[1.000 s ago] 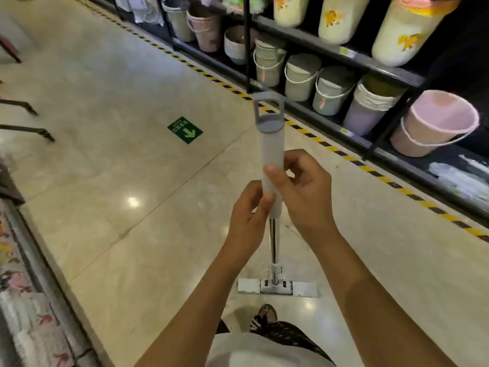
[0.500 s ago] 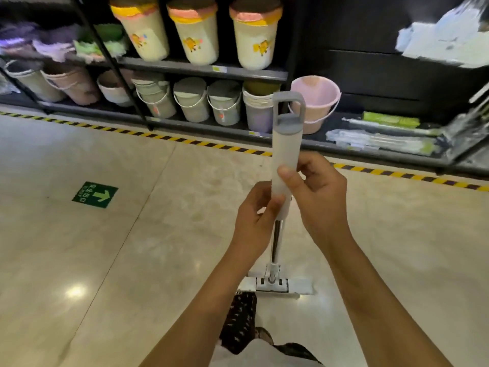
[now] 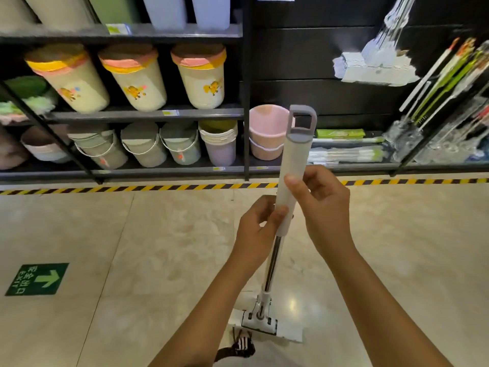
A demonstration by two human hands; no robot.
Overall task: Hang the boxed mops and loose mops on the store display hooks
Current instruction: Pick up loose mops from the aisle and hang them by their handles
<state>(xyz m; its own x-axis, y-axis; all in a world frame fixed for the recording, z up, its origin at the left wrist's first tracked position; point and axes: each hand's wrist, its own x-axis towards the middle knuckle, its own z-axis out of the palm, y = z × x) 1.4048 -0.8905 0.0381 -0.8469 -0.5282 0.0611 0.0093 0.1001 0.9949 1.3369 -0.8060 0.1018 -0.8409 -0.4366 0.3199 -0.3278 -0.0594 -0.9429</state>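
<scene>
I hold a loose flat mop point(image 3: 292, 165) upright in front of me. Its white grip ends in a grey hanging loop at the top, and its steel pole runs down to the white mop head point(image 3: 267, 325) just above the floor. My left hand point(image 3: 258, 231) grips the lower end of the white grip. My right hand point(image 3: 321, 207) grips it just above, thumb on the front. On the black display wall ahead hangs another flat mop point(image 3: 375, 67). Boxed mops point(image 3: 341, 133) lie on the low shelf beneath it.
Black shelving point(image 3: 148, 113) on the left carries stacked bins and buckets, with pink buckets point(image 3: 267, 133) next to the boxes. More long-handled mops point(image 3: 444, 83) lean at the far right. Yellow-black tape point(image 3: 148, 188) runs along the shelf foot. A green arrow sticker point(image 3: 37, 279) marks the tiled floor.
My view has swung right and closer to the shelves, bringing the black display wall and the hanging mop into sight. Both hands keep the same hold on the mop handle.
</scene>
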